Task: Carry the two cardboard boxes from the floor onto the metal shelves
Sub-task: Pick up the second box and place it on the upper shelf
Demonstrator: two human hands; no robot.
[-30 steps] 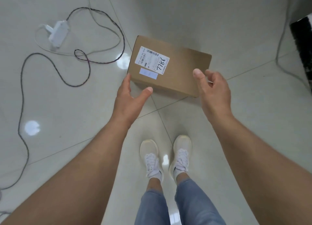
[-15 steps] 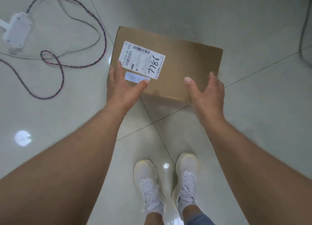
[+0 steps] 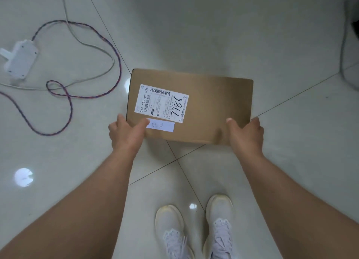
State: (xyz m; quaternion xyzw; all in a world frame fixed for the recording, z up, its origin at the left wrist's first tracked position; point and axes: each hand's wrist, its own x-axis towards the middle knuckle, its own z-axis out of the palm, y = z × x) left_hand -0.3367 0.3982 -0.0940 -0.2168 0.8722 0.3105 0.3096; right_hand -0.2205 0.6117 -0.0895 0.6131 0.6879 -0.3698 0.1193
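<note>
Cardboard box [image 3: 209, 107] lying flat on the pale tiled floor [image 3: 213, 35], long axis running left to right straight ahead, pinched at both near corners: left hand [image 3: 127, 134] with thumb over the top by the small white slip [image 3: 160, 126], right hand [image 3: 245, 133] with thumb on the lid and fingers wrapped around the right side, neither nearer than the other. Shipping label [image 3: 161, 103] turned sideways, reading "516 K20-00 056" in print and "7786" in black marker; slip's handwriting too faint to read. Second box and metal shelves out of view; cables and white adapter [image 3: 18, 61] well clear towards the floor's far left.
</note>
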